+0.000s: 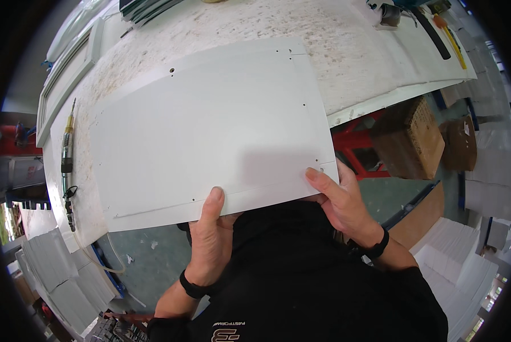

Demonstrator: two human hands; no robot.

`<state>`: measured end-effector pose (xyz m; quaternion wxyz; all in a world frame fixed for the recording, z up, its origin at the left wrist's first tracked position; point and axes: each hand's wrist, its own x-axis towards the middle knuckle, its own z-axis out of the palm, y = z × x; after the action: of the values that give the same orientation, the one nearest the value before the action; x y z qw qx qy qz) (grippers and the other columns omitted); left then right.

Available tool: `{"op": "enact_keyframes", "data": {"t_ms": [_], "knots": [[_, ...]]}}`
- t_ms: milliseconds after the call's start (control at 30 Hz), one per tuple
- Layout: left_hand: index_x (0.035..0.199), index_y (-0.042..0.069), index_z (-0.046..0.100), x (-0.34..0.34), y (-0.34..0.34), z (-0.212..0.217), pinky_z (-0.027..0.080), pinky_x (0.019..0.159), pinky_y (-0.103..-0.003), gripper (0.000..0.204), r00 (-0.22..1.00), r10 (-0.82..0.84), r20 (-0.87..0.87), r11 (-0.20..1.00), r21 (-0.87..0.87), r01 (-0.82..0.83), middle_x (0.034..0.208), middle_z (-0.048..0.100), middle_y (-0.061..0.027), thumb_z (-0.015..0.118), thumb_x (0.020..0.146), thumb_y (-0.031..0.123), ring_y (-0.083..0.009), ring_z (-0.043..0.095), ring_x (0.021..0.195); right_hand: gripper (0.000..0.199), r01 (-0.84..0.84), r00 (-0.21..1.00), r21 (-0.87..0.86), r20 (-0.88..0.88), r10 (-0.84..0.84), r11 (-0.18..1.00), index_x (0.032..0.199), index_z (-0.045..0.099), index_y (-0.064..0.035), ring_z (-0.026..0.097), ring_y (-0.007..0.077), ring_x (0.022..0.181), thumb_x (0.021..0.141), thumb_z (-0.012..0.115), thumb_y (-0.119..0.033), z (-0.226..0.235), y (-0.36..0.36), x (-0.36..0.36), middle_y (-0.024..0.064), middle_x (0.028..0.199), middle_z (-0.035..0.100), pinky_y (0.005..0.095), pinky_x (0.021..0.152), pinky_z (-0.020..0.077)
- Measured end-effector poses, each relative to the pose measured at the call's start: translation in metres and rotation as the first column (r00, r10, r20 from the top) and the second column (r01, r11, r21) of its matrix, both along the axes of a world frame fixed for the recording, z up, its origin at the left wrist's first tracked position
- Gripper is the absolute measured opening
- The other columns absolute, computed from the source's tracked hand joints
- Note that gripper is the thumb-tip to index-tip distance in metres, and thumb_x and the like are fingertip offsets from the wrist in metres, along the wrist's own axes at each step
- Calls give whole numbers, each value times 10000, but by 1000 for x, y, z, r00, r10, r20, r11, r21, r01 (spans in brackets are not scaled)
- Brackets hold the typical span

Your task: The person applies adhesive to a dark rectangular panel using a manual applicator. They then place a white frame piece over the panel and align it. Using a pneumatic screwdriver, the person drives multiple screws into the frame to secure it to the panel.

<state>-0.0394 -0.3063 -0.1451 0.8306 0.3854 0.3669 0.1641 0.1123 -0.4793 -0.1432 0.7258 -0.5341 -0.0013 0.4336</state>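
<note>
A large white flat panel (pixel 210 125) with small drilled holes near its edges is gripped by both of my hands. My left hand (pixel 209 233) has its thumb on top near the middle of the front edge, the fingers hidden underneath. At the front right corner my right hand (pixel 341 196) pinches the panel the same way, thumb above and fingers below. The panel's near edge sticks out past the table toward my body, over the worn, speckled white tabletop (pixel 358 77). Whether its far part rests on the table I cannot tell.
A slim screwdriver-like power tool (pixel 67 165) with a hose lies left of the panel. A white frame (pixel 67 85) is behind it. Dark folded material (pixel 147 10) sits at the back. Tools and a yellow-handled item (pixel 455 45) lie far right. A cardboard box (pixel 406 139) stands below the table's right edge.
</note>
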Motion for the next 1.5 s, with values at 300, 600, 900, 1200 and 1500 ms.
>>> {"op": "enact_keyframes", "data": {"t_ms": [300,600,900,1200,1500], "knots": [[1413,4,486,-5,5,-1,584,985,-412,559,1000,-16,26,999,-46,17,1355,609,-147,557,1043,417,-263,659,1194,461,-21,996,-18,86,23,1000,1327,582,77,647,149,1079,1016,658,-254,-11,3,19,120,1203,679,306,944,520],[1426,16,490,-30,22,5,588,976,-433,561,999,48,-13,999,-11,-48,1334,624,-126,574,1035,410,-247,659,1186,399,89,983,-131,172,-66,987,1262,612,46,654,135,1026,980,676,-229,-9,-26,48,93,1137,688,294,910,509],[1410,47,524,-30,20,-3,553,993,-440,520,994,108,23,994,-19,-108,1325,627,-89,597,1024,387,-227,634,1219,409,214,976,-12,-32,-214,977,1299,566,-2,692,194,1073,1018,646,-287,-19,-31,41,93,1181,668,354,812,640],[1446,52,445,-34,22,-1,597,957,-450,567,990,114,81,994,-18,-112,1361,583,-125,605,1032,405,-248,632,1232,393,144,990,57,-21,-143,988,1306,571,11,752,244,993,1039,607,-276,-19,-11,1,136,1154,705,354,727,685],[1478,43,418,-64,36,-1,639,888,-405,602,969,241,56,969,35,-244,1356,598,-142,615,1012,368,-251,679,1173,347,205,977,2,60,-205,979,1246,611,3,753,190,866,1018,636,-256,-22,-17,13,105,1072,717,297,656,667]]}}
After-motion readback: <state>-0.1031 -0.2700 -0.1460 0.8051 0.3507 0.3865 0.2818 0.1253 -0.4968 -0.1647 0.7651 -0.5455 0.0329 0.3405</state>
